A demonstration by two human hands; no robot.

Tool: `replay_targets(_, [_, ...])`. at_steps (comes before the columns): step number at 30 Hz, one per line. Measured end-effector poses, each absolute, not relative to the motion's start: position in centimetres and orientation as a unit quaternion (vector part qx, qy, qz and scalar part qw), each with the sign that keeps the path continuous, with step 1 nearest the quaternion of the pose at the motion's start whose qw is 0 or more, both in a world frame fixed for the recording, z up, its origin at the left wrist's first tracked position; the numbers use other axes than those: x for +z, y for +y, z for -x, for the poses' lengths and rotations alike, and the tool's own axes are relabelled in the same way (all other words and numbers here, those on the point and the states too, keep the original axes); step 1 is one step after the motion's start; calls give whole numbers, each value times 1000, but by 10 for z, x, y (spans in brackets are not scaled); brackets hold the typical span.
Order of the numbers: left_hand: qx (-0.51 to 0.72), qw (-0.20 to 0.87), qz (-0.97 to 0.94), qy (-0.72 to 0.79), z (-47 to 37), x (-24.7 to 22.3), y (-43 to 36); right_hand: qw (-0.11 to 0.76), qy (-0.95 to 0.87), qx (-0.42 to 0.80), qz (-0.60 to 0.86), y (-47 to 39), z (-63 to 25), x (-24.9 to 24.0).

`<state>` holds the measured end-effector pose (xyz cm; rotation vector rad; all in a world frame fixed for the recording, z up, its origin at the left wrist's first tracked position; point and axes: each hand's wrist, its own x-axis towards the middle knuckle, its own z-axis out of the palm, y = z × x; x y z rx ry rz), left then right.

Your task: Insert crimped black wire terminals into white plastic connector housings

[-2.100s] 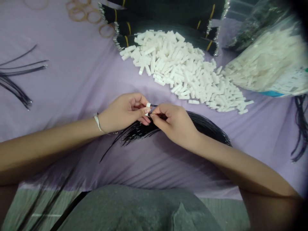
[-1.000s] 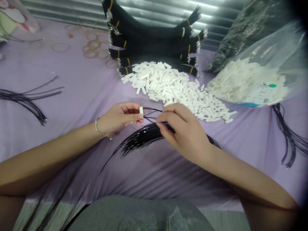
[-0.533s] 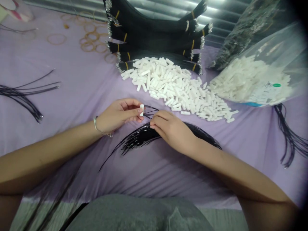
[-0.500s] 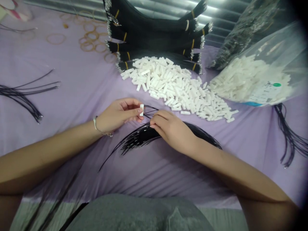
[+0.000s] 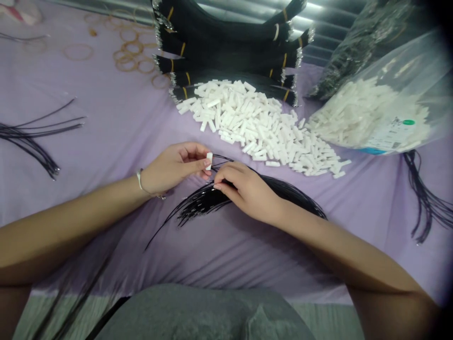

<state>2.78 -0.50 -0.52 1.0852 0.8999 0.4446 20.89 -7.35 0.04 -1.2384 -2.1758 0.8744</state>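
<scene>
Left hand (image 5: 173,165) clamped on white connector (image 5: 209,161), black wires (image 5: 222,157) out 3 o'clock side. Right hand (image 5: 249,191) at 4 o'clock from it, fingertips together over wire bundle (image 5: 200,200), tbh can't tell if gripping any.

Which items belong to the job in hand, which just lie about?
Likely in the job:
white connector housing, in left hand
loose black wires, at right hand
white housing pile

Probably just lying about:
loose rubber bands
clear bag
banded black wire bundles
</scene>
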Motion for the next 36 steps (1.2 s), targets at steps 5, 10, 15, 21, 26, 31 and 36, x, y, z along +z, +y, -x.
replay_targets(5, [206, 752, -467, 417, -28, -6, -5, 274, -753, 328, 501, -75, -212, 1])
replay_targets(10, [211, 777, -432, 405, -27, -5, -3, 341, -732, 293, 512, -76, -216, 3])
replay_targets(15, [205, 789, -430, 388, -25, -4, -2, 344, -733, 300, 504, -75, -217, 8])
replay_targets(21, [199, 777, -442, 402, -26, -3, -4, 319, -712, 306, 545, -72, -215, 1])
replay_targets(26, [195, 773, -456, 396, -25, -4, -5, 328, -693, 307, 564, -70, -214, -2])
replay_targets(31, [200, 777, -456, 385, -25, -6, -4, 337, -654, 328, 593, -68, -214, -1])
replay_targets(36, [191, 766, -472, 393, -25, -6, -3, 335, -646, 339, 596, -68, -212, 0])
